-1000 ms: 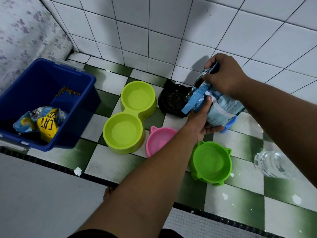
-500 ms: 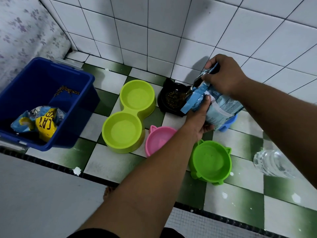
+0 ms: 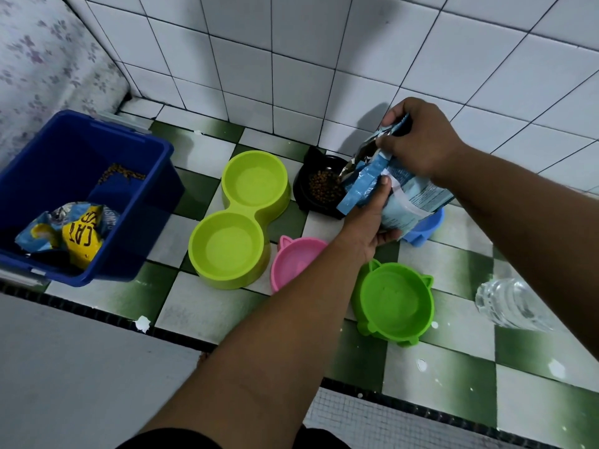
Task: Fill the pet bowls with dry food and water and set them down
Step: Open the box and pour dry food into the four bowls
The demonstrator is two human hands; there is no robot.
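We look down on a blue bin (image 3: pixel 58 157) at the left, with a yellow packet (image 3: pixel 76 236) lying inside it. Beside it on the checkered floor stand a lime double bowl (image 3: pixel 241 218), a green bowl (image 3: pixel 393 299) and a clear water bottle (image 3: pixel 505 303). Our two hands hold the pale blue food bag (image 3: pixel 408 202) tilted, its open mouth over the black bowl (image 3: pixel 303 192). The right hand (image 3: pixel 418 140) pinches the bag's upper edge with curled fingers. The left hand (image 3: pixel 369 222) cups the bag from beneath, thumb (image 3: pixel 384 186) pressed on its front. A pink bowl (image 3: pixel 298 257) shows under our left forearm and a blue bowl (image 3: pixel 426 228) peeks from behind the bag. Brown kibble (image 3: pixel 324 187) lies in the black bowl.
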